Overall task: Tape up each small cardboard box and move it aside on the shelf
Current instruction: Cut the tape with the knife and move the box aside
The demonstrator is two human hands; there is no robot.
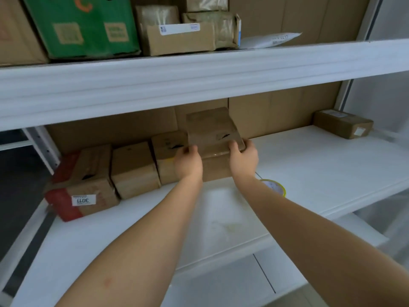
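Head view:

- Shelf [309,165]: white middle shelf board, and everything I list below sits on it unless noted.
- Held box [213,131]: small brown cardboard box, tilted with its top face turned toward me, at the right end of a row of boxes along the left of the shelf. Its near edge looks glossy, possibly tape; I cannot tell for sure.
- Left hand [188,162]: my grip here is grasping the held box at its near left corner, fingers curled over the edge.
- Right hand [242,157]: my grip here is grasping the near right corner of the same box, thumb on top.
- Row of boxes [135,169]: three more brown boxes touching side by side to the left of the held box; the leftmost has red ends and a white label.
- Tape roll [275,187]: yellowish roll lying flat on the shelf just right of my right forearm, partly hidden by it.
- Lone box [343,126]: small labelled box well apart at the far right of the shelf.
- Upper shelf [199,80]: carries a green carton [84,27], brown parcels and a white mailer.
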